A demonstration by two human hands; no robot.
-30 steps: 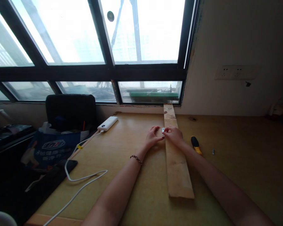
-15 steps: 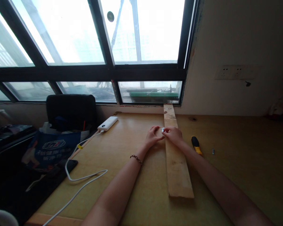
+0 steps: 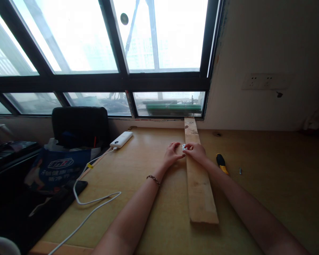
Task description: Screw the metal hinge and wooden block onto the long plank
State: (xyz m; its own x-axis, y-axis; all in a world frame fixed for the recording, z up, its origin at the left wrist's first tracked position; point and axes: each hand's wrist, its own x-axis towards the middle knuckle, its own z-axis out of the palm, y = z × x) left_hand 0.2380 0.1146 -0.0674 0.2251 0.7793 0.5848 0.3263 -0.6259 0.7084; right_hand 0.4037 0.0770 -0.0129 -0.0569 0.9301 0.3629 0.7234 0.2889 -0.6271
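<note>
A long wooden board (image 3: 201, 191) lies on the table, running from the window side toward me. At its left edge is a small silvery metal plate with dark holes (image 3: 184, 146). My left hand (image 3: 172, 154) curls in from the left, its fingertips and thumb closed about the plate's two ends. From the right, my right hand (image 3: 196, 152) rests over the board and pinches the same plate between thumb and fingers. Right of the board lies a yellow-and-black handled tool (image 3: 222, 164), its far details too dark to make out. A small screw (image 3: 240, 171) stands beside it.
A white power bank (image 3: 121, 139) with a white cable (image 3: 93, 202) lies on the table's left side. Beyond that edge are a black chair (image 3: 79, 122) and a blue bag (image 3: 60, 170). The window (image 3: 159, 81) borders the back; a wall socket (image 3: 266, 81) is at right.
My right fingers have shifted slightly right, so more of the metal plate shows. The left hand and the board have stayed in place.
</note>
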